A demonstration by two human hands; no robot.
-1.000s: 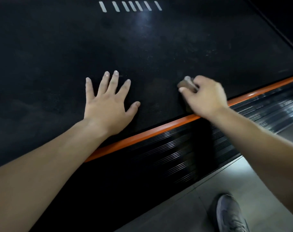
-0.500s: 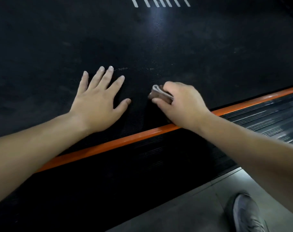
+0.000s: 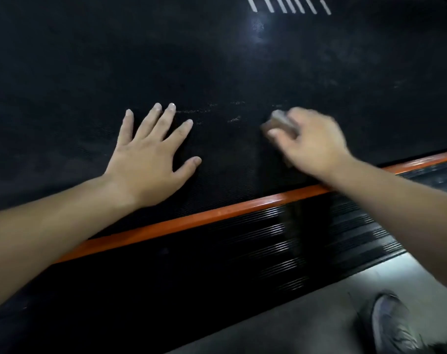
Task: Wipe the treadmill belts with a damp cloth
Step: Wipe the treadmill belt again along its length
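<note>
The black treadmill belt (image 3: 217, 60) fills the upper part of the head view. My left hand (image 3: 151, 159) lies flat on it with fingers spread, palm down. To its right my right hand (image 3: 312, 144) grips a small brownish folded cloth (image 3: 281, 122) and presses it on the belt; most of the cloth is hidden under the fingers and blurred. Faint pale streaks of dust mark the belt between the two hands.
An orange strip (image 3: 217, 213) borders the belt's near edge. Below it runs a black ribbed side rail (image 3: 268, 241). Grey floor (image 3: 294, 315) and my dark shoe (image 3: 388, 325) show at the bottom right. White dashes (image 3: 289, 5) are printed at the belt's far side.
My right hand slid the cloth left towards the left hand, then back right and slightly farther away. The left hand stayed flat on the belt.
</note>
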